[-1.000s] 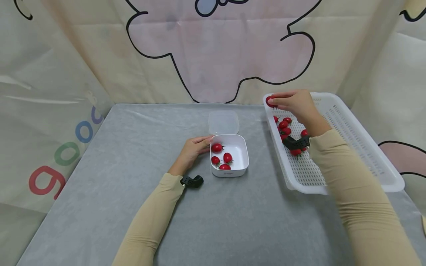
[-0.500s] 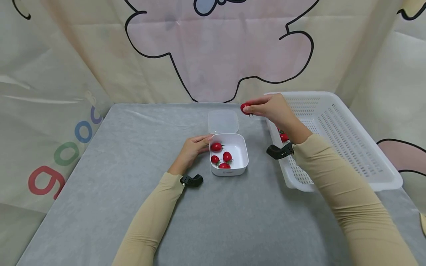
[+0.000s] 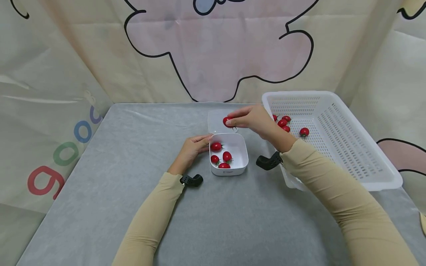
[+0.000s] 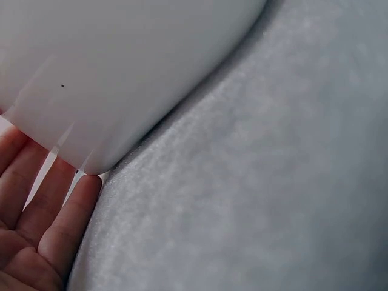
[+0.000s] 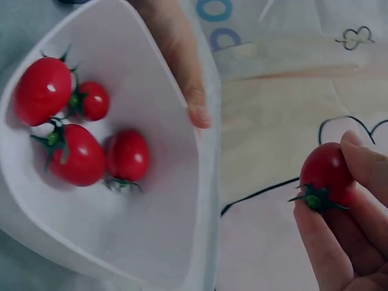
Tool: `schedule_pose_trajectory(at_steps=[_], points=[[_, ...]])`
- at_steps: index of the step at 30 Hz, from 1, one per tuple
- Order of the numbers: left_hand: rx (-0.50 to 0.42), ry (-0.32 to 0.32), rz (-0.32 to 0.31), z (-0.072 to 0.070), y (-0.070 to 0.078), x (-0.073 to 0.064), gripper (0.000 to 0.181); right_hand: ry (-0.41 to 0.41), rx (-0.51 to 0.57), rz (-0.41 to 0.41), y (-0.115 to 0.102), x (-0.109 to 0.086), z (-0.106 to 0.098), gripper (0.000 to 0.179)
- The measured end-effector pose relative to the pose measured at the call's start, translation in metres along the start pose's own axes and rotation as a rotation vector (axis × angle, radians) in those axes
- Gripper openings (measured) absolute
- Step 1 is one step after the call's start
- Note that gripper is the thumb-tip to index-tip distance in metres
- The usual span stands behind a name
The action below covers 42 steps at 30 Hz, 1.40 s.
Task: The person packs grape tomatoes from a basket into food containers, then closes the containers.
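In the head view my right hand [image 3: 254, 120] pinches a red cherry tomato [image 3: 228, 122] between thumb and fingers, just beyond the small white box [image 3: 240, 171]. The right wrist view shows the green calyx on this held tomato [image 5: 327, 176]. Several cherry tomatoes [image 5: 76, 154] lie inside the box, towards one side. My left hand [image 3: 193, 149] rests at the box's left back corner, a digit at the rim. In the left wrist view its straight fingers [image 4: 71, 212] touch the box's outer wall [image 4: 139, 73].
Behind the box lies a translucent lid [image 3: 216, 123]. To the right stands a white perforated basket [image 3: 359, 155] with several more cherry tomatoes [image 3: 304, 132], partly hidden by my right arm. Grey cloth [image 3: 213, 221] covers the table, and a printed curtain [image 3: 213, 55] hangs behind.
My right hand has carried a cherry tomato leftward from the basket's far left corner to just behind the box. My left hand has stayed at the box.
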<state>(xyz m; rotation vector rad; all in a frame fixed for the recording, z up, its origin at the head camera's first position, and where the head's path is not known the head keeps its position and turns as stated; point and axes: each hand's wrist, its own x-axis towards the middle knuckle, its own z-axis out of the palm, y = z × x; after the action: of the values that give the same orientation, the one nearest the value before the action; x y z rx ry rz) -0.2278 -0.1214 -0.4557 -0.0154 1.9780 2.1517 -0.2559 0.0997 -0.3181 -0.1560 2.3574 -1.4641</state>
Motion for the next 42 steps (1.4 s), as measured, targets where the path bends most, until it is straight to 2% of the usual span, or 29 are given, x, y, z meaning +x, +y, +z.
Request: schedule_pose_trajectory(at_steps=[8, 15, 20, 28, 42], points=[[-0.003, -0.011, 0.008, 0.000, 0.001, -0.001, 0.036, -0.058, -0.044, 0.060, 0.009, 0.003, 0.019, 0.038], [-0.004, -0.006, 0.011, -0.001, 0.000, 0.000, 0.036, -0.101, -0.184, 0.079, 0.015, 0.006, 0.028, 0.036], [-0.013, -0.007, 0.006, -0.001, 0.001, -0.001, 0.036, -0.157, -0.266, 0.058, 0.018, 0.007, 0.032, 0.034], [-0.008, -0.013, 0.011, 0.000, 0.002, -0.002, 0.037, -0.201, -0.373, 0.021, 0.024, 0.009, 0.036, 0.033], [-0.006, -0.011, 0.006, 0.001, 0.003, -0.002, 0.037, -0.238, -0.417, -0.011, 0.030, 0.013, 0.044, 0.033]])
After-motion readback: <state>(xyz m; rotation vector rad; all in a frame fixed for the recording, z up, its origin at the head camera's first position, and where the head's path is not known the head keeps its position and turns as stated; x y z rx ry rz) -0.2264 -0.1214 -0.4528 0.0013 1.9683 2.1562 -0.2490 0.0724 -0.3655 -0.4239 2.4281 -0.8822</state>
